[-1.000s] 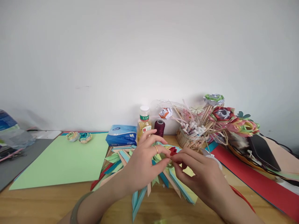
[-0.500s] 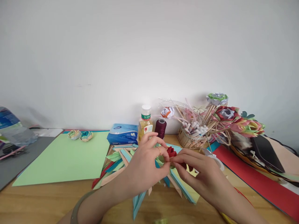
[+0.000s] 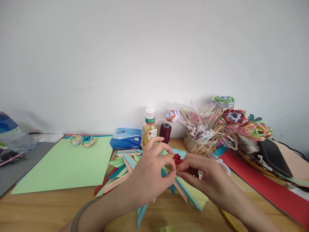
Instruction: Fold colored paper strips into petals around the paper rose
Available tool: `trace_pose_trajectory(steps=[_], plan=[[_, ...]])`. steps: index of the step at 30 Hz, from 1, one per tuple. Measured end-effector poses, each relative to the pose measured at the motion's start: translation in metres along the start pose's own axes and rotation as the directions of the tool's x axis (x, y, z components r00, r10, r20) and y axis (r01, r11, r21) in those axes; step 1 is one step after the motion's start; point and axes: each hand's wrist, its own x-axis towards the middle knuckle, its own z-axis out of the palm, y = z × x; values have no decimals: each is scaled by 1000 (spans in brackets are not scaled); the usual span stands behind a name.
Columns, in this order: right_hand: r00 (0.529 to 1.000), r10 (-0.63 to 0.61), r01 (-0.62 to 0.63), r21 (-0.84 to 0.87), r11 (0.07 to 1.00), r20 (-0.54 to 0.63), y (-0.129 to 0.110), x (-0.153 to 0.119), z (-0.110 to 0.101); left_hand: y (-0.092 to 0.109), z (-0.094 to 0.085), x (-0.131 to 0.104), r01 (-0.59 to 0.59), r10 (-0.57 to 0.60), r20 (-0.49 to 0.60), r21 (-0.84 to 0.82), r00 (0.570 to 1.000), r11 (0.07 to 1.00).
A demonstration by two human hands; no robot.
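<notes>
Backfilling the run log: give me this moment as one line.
left hand: pinching at red folded paper | right hand: pinching at same piece | under hands: paper strips | behind: tissue pack, bottle, thread spool

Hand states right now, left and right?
Left hand: closed in a fingertip pinch; what it holds, if anything, cannot be told.
Right hand: closed, holding the red, pointed folded-paper piece.

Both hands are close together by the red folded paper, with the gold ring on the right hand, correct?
Not quite: the head view shows the gold ring on the left hand, not the right hand. Both hands are close together by the red folded paper.
</notes>
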Motion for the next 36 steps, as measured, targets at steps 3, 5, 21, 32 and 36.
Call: trace_pose_trajectory(steps=[3,5,21,32,36], plan=[[1000,6,-6,0,1000,-14,1,-1,-1,-1,-4,0,31,-27,41,-95,999,995],[999,11,-11,8,1000,-53,1,-1,-2,-4,-7,1,94,-92,22,-227,996,969],[994,63,-53,118,992,-87,1,4,-8,-24,19,11,405,-360,305,-881,882,245],[975,-65,78,51,996,-214,6,0,-1,-25,18,10,432,-364,340,-876,867,212],[957,-108,113,4,994,-271,5,-1,2,-25,19,10,396,-344,309,-891,887,221]])
